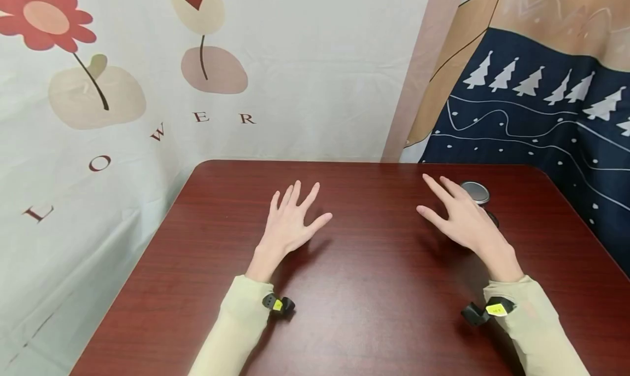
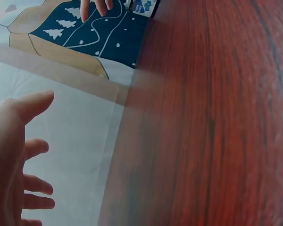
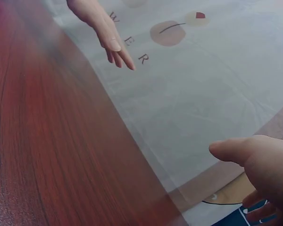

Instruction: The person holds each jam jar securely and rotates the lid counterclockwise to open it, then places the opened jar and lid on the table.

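Note:
My left hand (image 1: 291, 220) hovers over the left-centre of the dark red wooden table (image 1: 364, 288), its fingers spread and nothing in it. Farther right, my right hand (image 1: 462, 217) is held above the table with fingers extended, also holding nothing. Just behind and beside it stands a small round container with a silver-grey lid (image 1: 475, 192); the hand covers much of its dark lower part. In the left wrist view a dark-edged item with a printed label (image 2: 144, 6) shows at the top, beside the fingertips of my right hand (image 2: 98, 7).
A white cloth (image 1: 315, 69) with flower prints and letters hangs behind and left of the table. At the back right hangs a navy and tan cloth (image 1: 521, 124) with white trees. Black wrist cameras sit on both sleeves (image 1: 241, 310).

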Demonstrator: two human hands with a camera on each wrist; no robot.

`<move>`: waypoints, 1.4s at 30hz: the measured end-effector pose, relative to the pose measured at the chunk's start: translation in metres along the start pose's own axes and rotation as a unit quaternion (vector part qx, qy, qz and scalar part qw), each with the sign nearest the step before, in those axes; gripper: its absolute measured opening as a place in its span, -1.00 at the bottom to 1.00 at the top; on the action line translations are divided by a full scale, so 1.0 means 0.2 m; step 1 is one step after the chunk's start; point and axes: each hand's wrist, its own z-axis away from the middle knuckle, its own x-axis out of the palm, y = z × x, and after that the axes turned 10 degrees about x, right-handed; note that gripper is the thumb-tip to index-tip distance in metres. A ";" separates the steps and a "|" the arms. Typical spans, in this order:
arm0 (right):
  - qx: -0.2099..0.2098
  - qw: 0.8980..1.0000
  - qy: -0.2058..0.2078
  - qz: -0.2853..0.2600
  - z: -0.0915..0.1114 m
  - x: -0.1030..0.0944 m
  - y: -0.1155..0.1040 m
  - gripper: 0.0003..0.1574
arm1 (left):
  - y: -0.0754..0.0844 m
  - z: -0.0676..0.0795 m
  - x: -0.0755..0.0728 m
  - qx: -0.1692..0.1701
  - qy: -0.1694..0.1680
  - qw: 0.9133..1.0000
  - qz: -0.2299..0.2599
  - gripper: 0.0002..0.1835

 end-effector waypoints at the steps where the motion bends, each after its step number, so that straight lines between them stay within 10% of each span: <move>1: 0.001 1.000 0.000 0.001 0.00 0.00 0.00 0.00 | 0.00 0.00 0.00 0.001 0.002 1.000 0.001 -0.13; 25: 0.006 0.999 -0.021 -0.031 -0.01 -0.05 0.13 -0.02 | 0.06 -0.03 0.02 0.020 0.032 0.998 0.046 -0.11; 42: -0.066 0.996 0.008 -0.066 0.00 -0.06 0.23 -0.09 | 0.08 -0.05 0.04 0.029 0.043 0.996 0.067 -0.13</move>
